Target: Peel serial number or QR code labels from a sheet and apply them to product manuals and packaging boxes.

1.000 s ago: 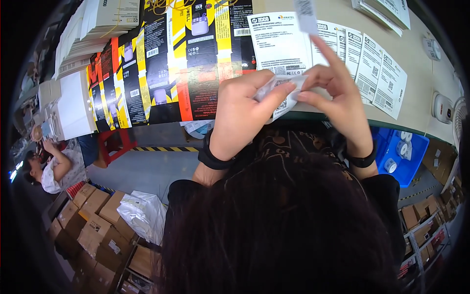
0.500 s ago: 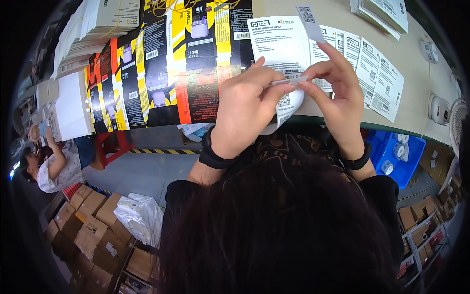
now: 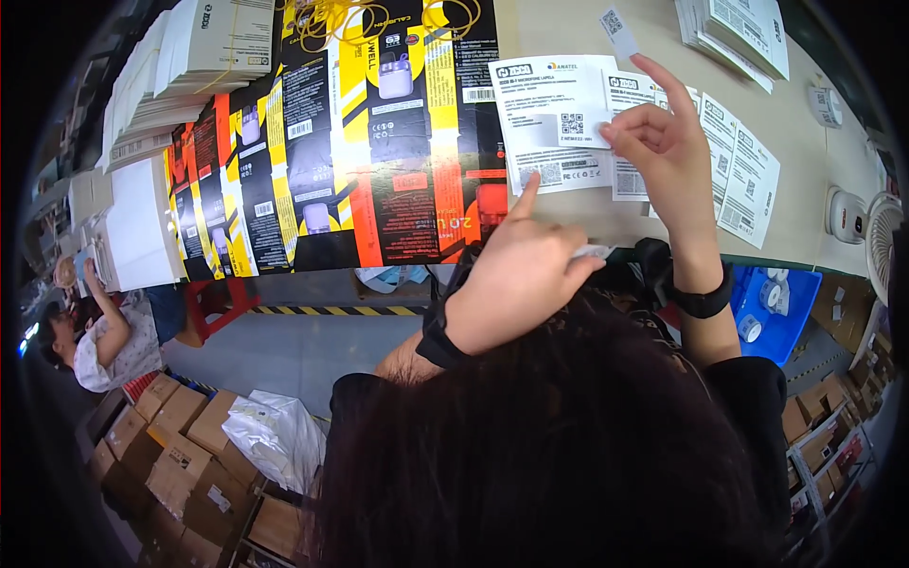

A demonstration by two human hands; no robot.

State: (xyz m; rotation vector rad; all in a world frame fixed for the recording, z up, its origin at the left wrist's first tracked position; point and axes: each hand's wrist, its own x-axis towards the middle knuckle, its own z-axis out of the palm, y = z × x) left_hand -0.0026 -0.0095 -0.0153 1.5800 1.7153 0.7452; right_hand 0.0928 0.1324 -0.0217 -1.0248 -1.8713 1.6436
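My right hand (image 3: pixel 674 166) pinches a sticker (image 3: pixel 574 129) with a printed square code between thumb and fingers, over the front of a white printed card (image 3: pixel 530 104). A second, smaller sticker (image 3: pixel 619 34) hangs from my raised right index fingertip. With its index finger stretched onto the lower part of that card, my left hand (image 3: pixel 521 279) has its other fingers curled around a whitish paper strip (image 3: pixel 593 252), probably sticker backing. Similar white cards (image 3: pixel 753 180) lie overlapping in a row to the right, partly behind my right hand.
Black-and-yellow printed packaging sheets (image 3: pixel 303 142) cover the table's left, with yellow rubber bands (image 3: pixel 374 19) on top. Card stacks (image 3: pixel 213 47) stand far left; another stack (image 3: pixel 748 33) is far right. A label roll (image 3: pixel 826 106) and fan (image 3: pixel 887 241) are at right; a blue bin (image 3: pixel 800 312) sits below.
My hands have parted. The right now holds the sticker over the card; the left has drawn down toward me with the strip, its index finger on the card. The small sticker on my right fingertip remains.
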